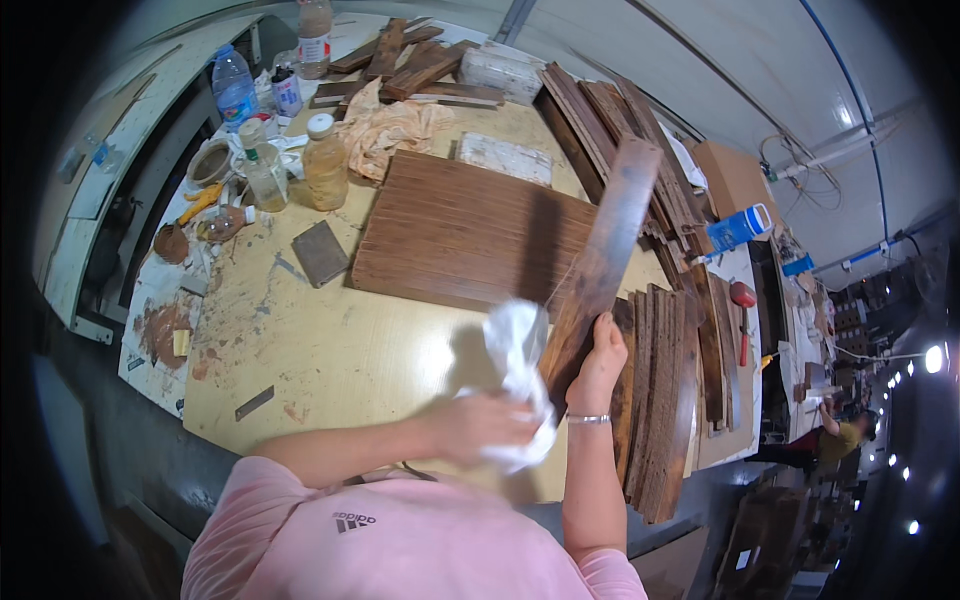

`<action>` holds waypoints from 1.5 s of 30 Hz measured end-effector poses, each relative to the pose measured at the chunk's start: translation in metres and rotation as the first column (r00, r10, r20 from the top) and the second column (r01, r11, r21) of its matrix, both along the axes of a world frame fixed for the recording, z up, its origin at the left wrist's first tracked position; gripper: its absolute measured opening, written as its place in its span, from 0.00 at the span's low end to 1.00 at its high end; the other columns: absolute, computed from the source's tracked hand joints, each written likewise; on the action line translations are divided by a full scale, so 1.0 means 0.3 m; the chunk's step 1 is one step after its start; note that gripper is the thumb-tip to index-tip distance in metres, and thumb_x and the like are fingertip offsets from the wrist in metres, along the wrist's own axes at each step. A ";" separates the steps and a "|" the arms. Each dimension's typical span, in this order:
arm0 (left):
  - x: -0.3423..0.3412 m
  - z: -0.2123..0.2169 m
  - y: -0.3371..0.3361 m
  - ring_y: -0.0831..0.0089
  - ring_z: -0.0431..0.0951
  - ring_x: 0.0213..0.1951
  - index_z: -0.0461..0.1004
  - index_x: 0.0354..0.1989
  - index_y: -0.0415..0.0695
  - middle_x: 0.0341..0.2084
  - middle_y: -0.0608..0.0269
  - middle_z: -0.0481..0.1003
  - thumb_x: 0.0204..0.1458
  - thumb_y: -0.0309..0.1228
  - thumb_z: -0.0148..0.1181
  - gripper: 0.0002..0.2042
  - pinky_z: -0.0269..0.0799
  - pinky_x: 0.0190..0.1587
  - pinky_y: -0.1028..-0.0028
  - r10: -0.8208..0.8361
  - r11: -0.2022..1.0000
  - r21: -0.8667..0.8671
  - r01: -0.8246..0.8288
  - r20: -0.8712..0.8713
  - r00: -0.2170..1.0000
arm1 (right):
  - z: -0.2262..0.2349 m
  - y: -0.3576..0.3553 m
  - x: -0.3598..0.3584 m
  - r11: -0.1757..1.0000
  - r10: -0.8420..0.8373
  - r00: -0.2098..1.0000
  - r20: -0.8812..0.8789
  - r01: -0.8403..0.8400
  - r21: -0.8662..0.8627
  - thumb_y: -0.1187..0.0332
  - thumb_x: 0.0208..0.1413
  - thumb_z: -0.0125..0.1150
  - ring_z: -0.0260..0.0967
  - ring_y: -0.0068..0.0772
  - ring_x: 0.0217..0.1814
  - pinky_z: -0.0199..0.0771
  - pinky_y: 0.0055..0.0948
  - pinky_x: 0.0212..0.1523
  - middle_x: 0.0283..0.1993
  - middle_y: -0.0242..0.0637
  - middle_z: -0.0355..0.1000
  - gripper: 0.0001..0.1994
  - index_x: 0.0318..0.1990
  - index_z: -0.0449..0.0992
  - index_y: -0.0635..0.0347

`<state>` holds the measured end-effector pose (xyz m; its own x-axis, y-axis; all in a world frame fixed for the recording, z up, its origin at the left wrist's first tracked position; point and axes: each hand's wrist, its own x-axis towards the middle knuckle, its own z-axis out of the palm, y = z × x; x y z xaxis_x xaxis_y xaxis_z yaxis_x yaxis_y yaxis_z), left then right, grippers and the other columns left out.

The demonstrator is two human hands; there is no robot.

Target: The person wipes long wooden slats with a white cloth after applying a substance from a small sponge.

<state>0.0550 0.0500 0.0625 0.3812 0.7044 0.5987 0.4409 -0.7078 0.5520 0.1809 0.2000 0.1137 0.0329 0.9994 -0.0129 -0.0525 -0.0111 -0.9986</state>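
From the head camera, the right hand (600, 350) is wrapped around the lower end of a long dark wooden plank (600, 265), fingers closed on its edge, holding it tilted up off the surface (330, 350) so that its far end rises toward the stacked boards behind. The left hand (480, 425) is closed on a crumpled white cloth (520, 380), which is bunched against the lower part of the plank, just beside the right hand. A thin bracelet sits on the right wrist.

Under and behind the plank, a broad panel of joined dark strips (460, 235) lies flat on the pale, stained surface. To the right, a row of similar planks (665, 400) stands on edge, close together, right next to the right hand. More boards (610, 130) lean in a stack further back. On the left side of the surface stand a bottle of amber liquid (325, 165), a smaller bottle (262, 170) and a clear water bottle (233, 88). A tan rag (390, 130) lies crumpled near them, and a small dark flat block (320, 253) rests apart from the panel.
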 end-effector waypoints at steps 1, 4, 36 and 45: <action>-0.002 -0.033 -0.043 0.62 0.71 0.58 0.77 0.48 0.46 0.54 0.65 0.74 0.41 0.25 0.58 0.20 0.69 0.53 0.62 -0.111 0.991 -0.073 0.109 -0.036 0.993 | -0.025 0.035 0.027 1.000 -0.004 1.000 0.018 0.003 0.028 0.60 0.65 0.52 0.56 0.19 0.33 0.57 0.24 0.33 0.29 0.24 0.63 0.15 0.29 0.67 0.59; -0.079 -0.200 -0.143 0.60 0.78 0.48 0.80 0.40 0.42 0.42 0.60 0.79 0.42 0.22 0.58 0.14 0.74 0.49 0.70 -0.007 0.903 -0.429 0.013 0.014 1.000 | 0.021 0.055 0.025 0.998 -0.064 0.994 -0.089 0.063 -0.018 0.57 0.67 0.46 0.65 0.23 0.33 0.67 0.27 0.34 0.31 0.30 0.71 0.17 0.37 0.74 0.62; -0.226 -0.063 -0.038 0.79 0.74 0.37 0.74 0.43 0.34 0.34 0.62 0.79 0.53 0.24 0.60 0.11 0.71 0.42 0.75 0.750 0.604 -0.730 -0.319 0.385 0.538 | -0.188 -0.119 0.608 0.993 -0.111 0.435 0.894 0.078 0.085 0.66 0.34 0.68 0.62 0.48 0.53 0.65 0.37 0.56 0.48 0.48 0.60 0.37 0.55 0.68 0.77; -0.214 -0.132 -0.089 0.80 0.73 0.37 0.74 0.44 0.34 0.34 0.64 0.77 0.52 0.23 0.60 0.11 0.70 0.42 0.76 0.776 0.562 -0.795 -0.230 0.409 0.481 | -0.223 -0.056 0.232 0.874 -0.234 0.416 0.879 -0.306 0.377 0.74 0.46 0.63 0.61 0.49 0.60 0.65 0.42 0.59 0.58 0.50 0.62 0.26 0.56 0.69 0.65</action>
